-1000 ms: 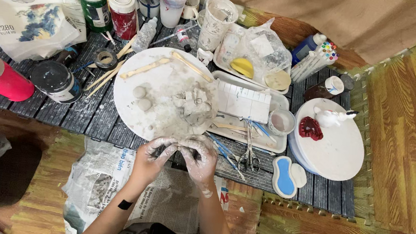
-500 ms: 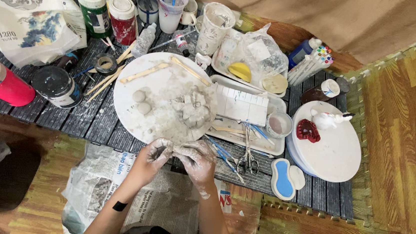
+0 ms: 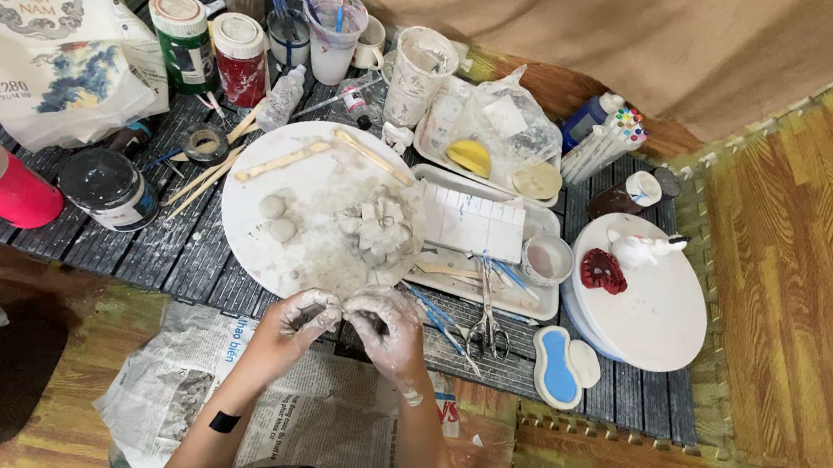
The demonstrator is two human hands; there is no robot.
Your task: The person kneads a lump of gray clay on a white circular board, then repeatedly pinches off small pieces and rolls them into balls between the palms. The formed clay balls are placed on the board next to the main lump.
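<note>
A dark slatted desk [image 3: 175, 243] carries a round white board [image 3: 270, 191] of clay bits. At its near edge, left hand [image 3: 301, 316] and right hand [image 3: 383, 329] press together around a small clay lump [image 3: 344, 316]; gentle, even pinching seems best.

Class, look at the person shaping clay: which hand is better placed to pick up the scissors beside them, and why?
Probably the right hand. The scissors lie on the dark slatted table just to its right, while the left hand sits farther off, on the other side. Both hands are clay-smeared and closed together, seemingly on a small piece.
</note>
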